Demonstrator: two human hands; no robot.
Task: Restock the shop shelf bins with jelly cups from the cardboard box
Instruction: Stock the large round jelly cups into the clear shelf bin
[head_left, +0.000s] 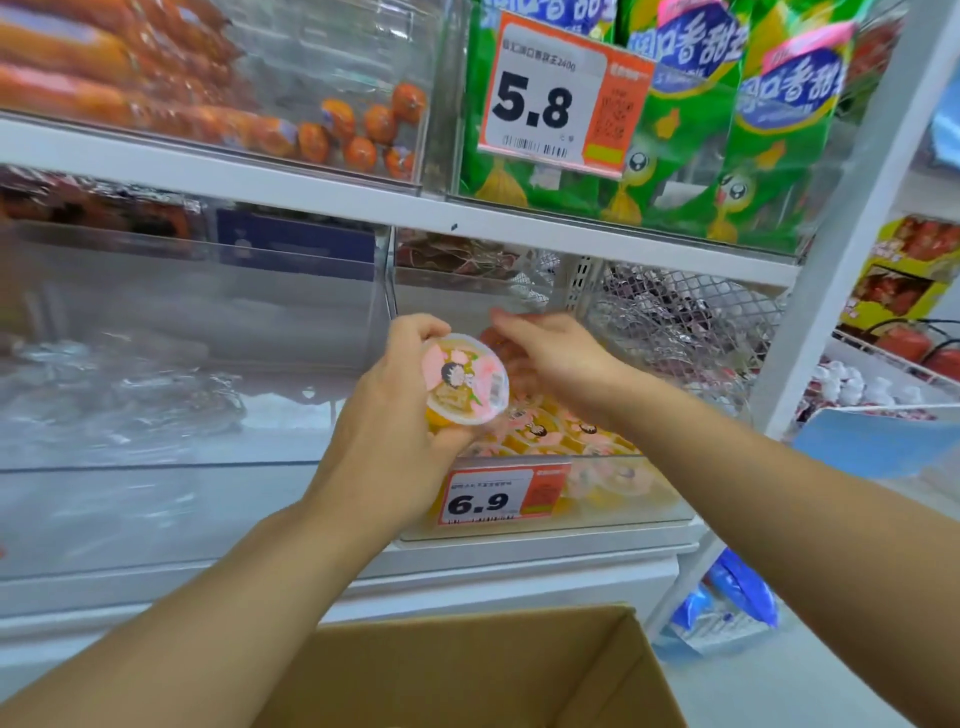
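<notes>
My left hand (387, 415) grips a jelly cup (466, 380) with a pink cartoon lid and yellow jelly, tilted so the lid faces me, in front of a clear shelf bin (639, 512). Several more jelly cups (563, 434) lie inside that bin, behind a 6.9 price tag (491, 499). My right hand (558, 358) reaches over the bin with fingers stretched out toward its back; it appears to hold nothing. The open cardboard box (467, 670) sits below at the bottom edge, its contents hidden.
A larger clear bin (156, 493) to the left holds crumpled clear packets. The shelf above carries orange sausages (156, 98) and green snack bags (727, 156) with a 5.8 tag. A white upright post (852, 218) bounds the shelf on the right.
</notes>
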